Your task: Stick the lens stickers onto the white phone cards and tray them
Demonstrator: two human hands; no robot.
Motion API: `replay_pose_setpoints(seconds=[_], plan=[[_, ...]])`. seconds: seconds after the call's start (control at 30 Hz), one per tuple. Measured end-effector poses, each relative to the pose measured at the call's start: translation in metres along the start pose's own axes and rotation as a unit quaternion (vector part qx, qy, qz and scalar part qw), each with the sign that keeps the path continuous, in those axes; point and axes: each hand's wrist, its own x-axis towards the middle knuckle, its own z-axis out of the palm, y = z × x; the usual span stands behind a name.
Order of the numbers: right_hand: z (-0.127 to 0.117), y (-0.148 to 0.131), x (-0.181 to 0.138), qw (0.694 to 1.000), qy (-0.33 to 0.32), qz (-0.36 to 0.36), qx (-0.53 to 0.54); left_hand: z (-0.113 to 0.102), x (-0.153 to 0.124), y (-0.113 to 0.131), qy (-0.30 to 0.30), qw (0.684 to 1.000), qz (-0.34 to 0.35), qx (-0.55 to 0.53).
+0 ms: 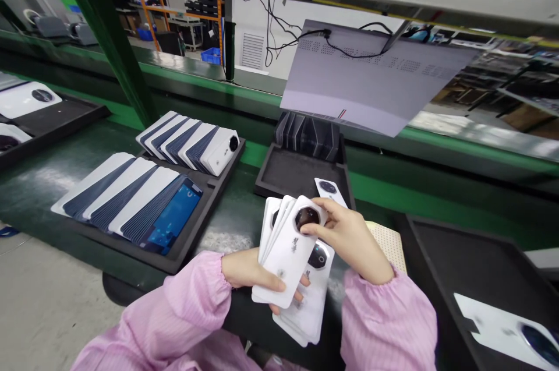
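My left hand (255, 274) is closed around a fanned bunch of white phone-back panels (286, 263), thumb on top and fingertips showing past the right edge. Each visible panel is thin, with rounded corners, small dark print and a round dark camera mark. At the upper end of the top panel, my right hand (343, 231) pinches the edge, its thumb over the camera mark. Beneath the held bunch are more white panels (309, 315); I cannot tell what supports them. Another panel (329, 191) lies just behind my right hand.
At left, a black tray (174, 263) bears rows of leaning white and dark blue panels. A second black tray (297, 170) holds dark sheets below a hanging grey board (367, 80). To the right, another black tray (474, 248) has a white panel; a beige perforated pad (388, 243) is nearby.
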Motion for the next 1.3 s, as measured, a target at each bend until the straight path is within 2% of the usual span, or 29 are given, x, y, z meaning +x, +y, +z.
replay_pose_setpoints(seconds=[0.1, 0.2, 0.27, 0.3, 0.37, 0.43, 0.47, 0.5, 0.6, 0.67, 0.77, 0.87, 0.97, 1.2, 1.3], plan=[[-0.018, 0.011, -0.004, 0.992, 0.101, 0.021, 0.07, 0.001, 0.0, 0.002, -0.006, 1.0, 0.004, -0.003], [-0.045, 0.022, -0.02, 0.954, 0.251, 0.033, 0.163, 0.002, -0.002, 0.006, -0.013, 1.0, 0.024, -0.01], [-0.058, 0.03, -0.033, 0.94, 0.283, 0.051, 0.186, 0.002, -0.004, 0.01, -0.007, 0.998, 0.049, -0.026], [-0.059, 0.034, -0.038, 0.948, 0.257, 0.054, 0.18, 0.001, -0.005, 0.012, -0.003, 0.997, 0.064, -0.035], [-0.049, 0.042, -0.044, 0.978, 0.144, 0.043, 0.143, 0.0, -0.007, 0.015, 0.01, 0.994, 0.096, -0.045], [-0.025, 0.051, -0.046, 0.996, 0.038, 0.022, 0.077, -0.001, -0.008, 0.017, 0.019, 0.993, 0.112, -0.045], [-0.01, 0.055, -0.046, 0.999, 0.013, 0.016, 0.043, -0.002, -0.008, 0.017, 0.021, 0.993, 0.111, -0.042], [0.004, 0.059, -0.045, 1.0, 0.012, 0.007, 0.001, -0.002, -0.008, 0.016, 0.019, 0.993, 0.109, -0.038], [0.032, 0.063, -0.042, 0.996, 0.076, 0.004, -0.053, -0.001, -0.007, 0.013, 0.009, 0.994, 0.1, -0.035], [0.032, 0.054, -0.038, 0.99, 0.129, -0.012, -0.052, 0.001, -0.006, 0.01, 0.008, 0.996, 0.089, -0.031], [0.013, 0.024, -0.03, 0.982, 0.171, -0.077, 0.019, 0.003, -0.006, 0.007, 0.018, 0.998, 0.064, 0.001], [-0.002, -0.01, -0.02, 0.983, 0.132, -0.119, 0.057, 0.003, -0.006, 0.004, 0.033, 0.997, 0.057, 0.048], [-0.004, -0.029, -0.011, 0.989, 0.086, -0.109, 0.051, 0.0, -0.005, 0.0, 0.039, 0.994, 0.057, 0.079], [-0.004, -0.022, -0.003, 0.993, 0.034, -0.065, 0.098, -0.005, -0.002, -0.008, 0.073, 0.987, 0.05, 0.138], [-0.007, -0.021, -0.008, 0.994, 0.021, -0.08, 0.072, -0.003, -0.001, -0.006, 0.063, 0.99, 0.042, 0.116]])
